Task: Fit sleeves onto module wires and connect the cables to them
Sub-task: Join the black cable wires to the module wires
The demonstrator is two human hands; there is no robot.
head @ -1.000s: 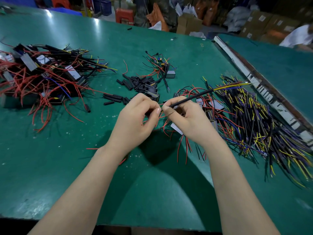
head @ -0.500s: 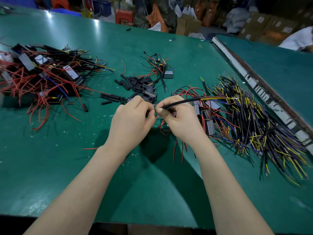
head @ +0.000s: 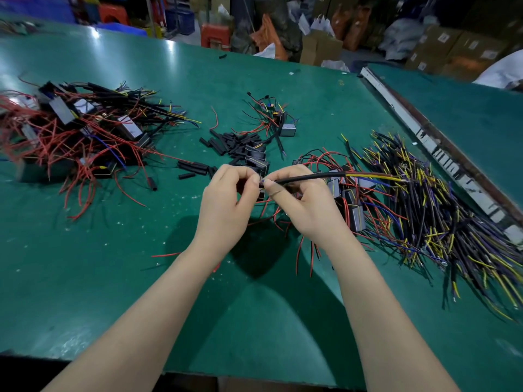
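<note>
Green table (head: 85, 278); hands (head: 271, 193) pinching black cable (head: 308, 176).

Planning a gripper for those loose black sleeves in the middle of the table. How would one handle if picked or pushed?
Each of the sleeves is a short round tube, so it would probably roll when nudged. They look thin and hollow, likely very light and squashable. They lie heaped and touching, so pushing one would probably shift its neighbours.

Overhead light strikes white glare patches on the far left of the green table (head: 85, 278), while the forearms throw dark shadows onto it toward the near edge. Wide-angle bending curves the table's edges (its far clutter is dim, perhaps slightly soft), and the table's centre stays sharp.
</note>
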